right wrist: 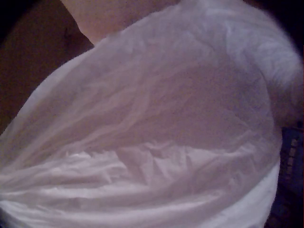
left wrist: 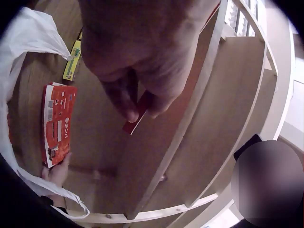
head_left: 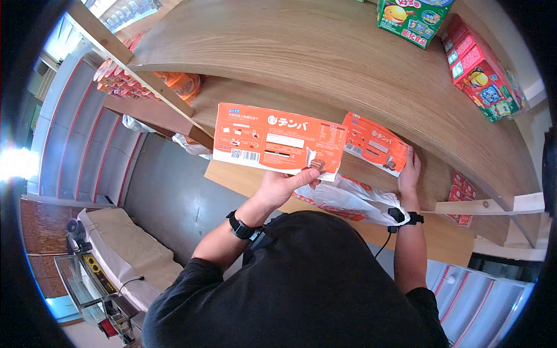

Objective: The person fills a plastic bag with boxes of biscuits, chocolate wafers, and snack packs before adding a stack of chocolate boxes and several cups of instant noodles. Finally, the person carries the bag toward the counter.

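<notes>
My left hand (head_left: 283, 188) grips an orange-and-white snack box (head_left: 249, 136) by its lower right corner, thumb across the printed face. In the left wrist view that hand (left wrist: 137, 57) pinches the box, of which only a narrow red edge (left wrist: 137, 116) shows below the fingers. A second, similar orange snack box (head_left: 374, 144) is tilted at the shelf, and my right hand (head_left: 409, 174) holds its right end. From the right wrist hangs a white plastic bag (head_left: 380, 203) with red print; it fills most of the right wrist view and hides the right hand there.
An upper wooden shelf (head_left: 278, 43) curves over both hands, carrying a green snack box (head_left: 415, 20) and red packs (head_left: 478, 72) at the right. More red boxes (head_left: 463, 194) sit lower right. Orange packages (head_left: 180, 84) stand beyond the wooden post (head_left: 101, 37). A yellow pack (left wrist: 72, 61) lies behind the second box.
</notes>
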A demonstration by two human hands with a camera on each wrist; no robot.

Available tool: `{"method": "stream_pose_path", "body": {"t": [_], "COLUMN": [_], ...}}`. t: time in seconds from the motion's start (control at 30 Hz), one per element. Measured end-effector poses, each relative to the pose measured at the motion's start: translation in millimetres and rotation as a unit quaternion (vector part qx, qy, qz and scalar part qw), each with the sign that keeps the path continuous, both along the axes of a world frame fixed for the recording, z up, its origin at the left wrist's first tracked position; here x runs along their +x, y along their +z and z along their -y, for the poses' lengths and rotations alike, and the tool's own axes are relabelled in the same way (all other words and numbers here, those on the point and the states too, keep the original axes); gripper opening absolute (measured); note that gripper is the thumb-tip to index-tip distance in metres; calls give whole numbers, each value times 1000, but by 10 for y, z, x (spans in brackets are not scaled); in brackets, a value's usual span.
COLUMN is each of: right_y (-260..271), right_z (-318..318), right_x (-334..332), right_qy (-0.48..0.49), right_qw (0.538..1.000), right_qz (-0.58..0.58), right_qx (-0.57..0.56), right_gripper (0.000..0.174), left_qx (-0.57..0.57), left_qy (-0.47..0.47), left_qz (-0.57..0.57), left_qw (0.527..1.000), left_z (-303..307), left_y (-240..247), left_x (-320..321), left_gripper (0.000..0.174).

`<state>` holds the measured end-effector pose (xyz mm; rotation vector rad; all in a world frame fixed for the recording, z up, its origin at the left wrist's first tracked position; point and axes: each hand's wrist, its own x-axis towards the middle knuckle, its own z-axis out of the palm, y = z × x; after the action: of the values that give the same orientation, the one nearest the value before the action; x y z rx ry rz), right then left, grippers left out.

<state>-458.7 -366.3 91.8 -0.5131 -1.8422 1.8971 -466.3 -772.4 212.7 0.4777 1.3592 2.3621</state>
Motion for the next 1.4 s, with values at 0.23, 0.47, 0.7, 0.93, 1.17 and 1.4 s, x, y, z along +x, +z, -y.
{"method": "stream_pose_path", "body": {"t": [0.23,0.47,0.7,0.93,1.17,1.4], "right_y": [-33,-64,4,-104,-51,-93], "right_z": [-10,-49,11,-58,-21,-52], "right_x": [-15,-13,-1,-32,-19,-22], "right_qy": [-11,2,8,-6,-10,1], "right_qw": [1000,1000,1000,1000,1000,1000], "right_qz": [3,4,-7,-11,-5,-9], "right_qx": [9,15,-28,-3,19,-12], "right_gripper": [49,47,45,46,48,45], "left_qx": [-28,-19,-23,-28,-47,-40], "left_qy": [-6,2,12,5,17,14], "left_qz": [-18,-13,-16,-25,-2,-3], "left_qw": [999,1000,1000,999,999,999], "left_z": [17,7,-1,39,64,73], "left_y": [20,42,73,-19,26,10], "left_x": [2,30,50,45,66,56], "left_gripper": [29,25,19,27,28,28]}}
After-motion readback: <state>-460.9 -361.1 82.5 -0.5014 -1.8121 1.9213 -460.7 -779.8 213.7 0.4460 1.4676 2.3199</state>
